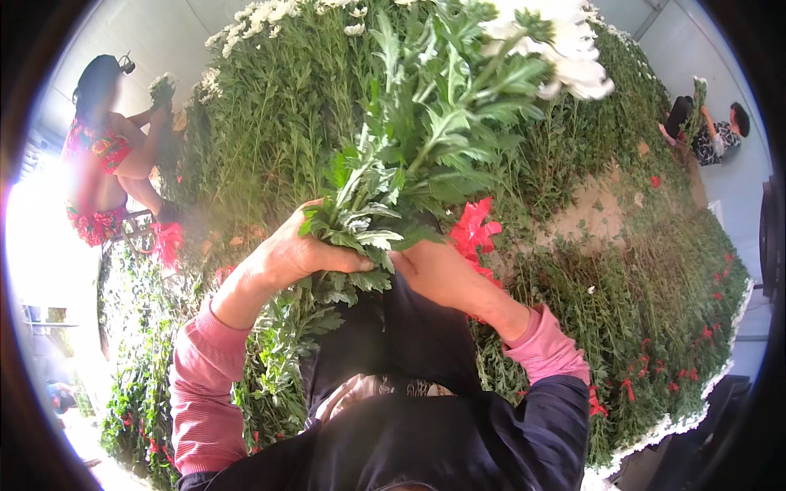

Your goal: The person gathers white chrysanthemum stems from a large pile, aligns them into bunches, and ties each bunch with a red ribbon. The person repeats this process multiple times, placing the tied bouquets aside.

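A leafy bunch of white chrysanthemums (385, 176) stands before me, its large white blooms (557, 49) leaning to the upper right. My left hand (315, 250) is closed around its stems, thumb across the front under the leaves. Close beside it, my right hand (422, 266) reaches in against the lower right of the same bunch. Leaves cover the right hand's fingers, so their grip does not show. A red ribbon (475, 233) hangs just beyond my right wrist.
Heaps of cut chrysanthemums (278, 114) lie ahead and on both sides. Tied bunches with red ribbons (626, 389) are stacked at the right, white blooms along their outer edge. One person (102, 155) sits at far left holding flowers; another (716, 139) works at far right.
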`<state>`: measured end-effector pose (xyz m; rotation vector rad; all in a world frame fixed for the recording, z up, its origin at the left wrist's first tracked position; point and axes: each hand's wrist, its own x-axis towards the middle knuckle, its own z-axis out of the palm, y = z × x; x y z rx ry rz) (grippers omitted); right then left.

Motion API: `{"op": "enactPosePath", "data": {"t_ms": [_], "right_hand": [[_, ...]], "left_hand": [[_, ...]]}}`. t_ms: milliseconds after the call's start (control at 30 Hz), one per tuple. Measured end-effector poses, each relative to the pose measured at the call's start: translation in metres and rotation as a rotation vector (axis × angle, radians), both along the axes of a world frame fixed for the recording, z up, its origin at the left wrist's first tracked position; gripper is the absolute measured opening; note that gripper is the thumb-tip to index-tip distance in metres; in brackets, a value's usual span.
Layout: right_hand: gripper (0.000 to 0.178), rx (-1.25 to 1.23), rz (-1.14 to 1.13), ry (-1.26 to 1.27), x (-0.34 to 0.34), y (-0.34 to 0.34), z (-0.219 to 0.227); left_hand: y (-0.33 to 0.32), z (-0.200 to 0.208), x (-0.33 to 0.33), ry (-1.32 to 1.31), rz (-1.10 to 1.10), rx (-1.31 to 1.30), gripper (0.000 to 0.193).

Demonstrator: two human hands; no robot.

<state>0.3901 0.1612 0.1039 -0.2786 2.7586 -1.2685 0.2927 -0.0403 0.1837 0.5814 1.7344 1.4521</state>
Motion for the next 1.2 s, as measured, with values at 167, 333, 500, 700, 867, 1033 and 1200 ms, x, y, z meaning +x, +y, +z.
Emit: {"op": "enactPosePath", "data": {"t_ms": [167, 333, 500, 700, 867, 1033, 1200], "right_hand": [[0.018, 0.029, 0.077, 0.507, -0.010, -0.012, -0.020], [0.017, 0.122, 0.094, 0.142, 0.007, -0.016, -0.008], [0.017, -0.058, 0.256, 0.022, 0.007, -0.029, 0.028], [0.023, -0.805, -0.010, -0.360, -0.058, -0.023, -0.004], [0.046, -1.503, -0.115, -0.273, -0.059, -0.024, -0.011], [0.051, -0.145, -0.358, 0.001, -0.049, 0.001, -0.021], [0.041, 0.102, -0.112, 0.290, -0.043, -0.006, -0.053]], "left_hand": [[-0.003, -0.022, -0.012, 0.208, -0.163, -0.262, 0.050], [-0.001, -0.066, -0.019, 0.738, -0.049, -0.507, 0.051], [0.011, -0.138, 0.018, 0.961, 0.062, -0.611, 0.037], [0.016, -0.147, 0.033, 0.844, -0.081, -0.462, 0.028], [0.001, -0.143, 0.044, 0.831, 0.157, -0.036, 0.034], [0.003, -0.153, 0.055, 0.839, 0.200, -0.059, 0.033], [0.009, -0.164, 0.054, 1.090, 0.195, 0.034, 0.041]]}}
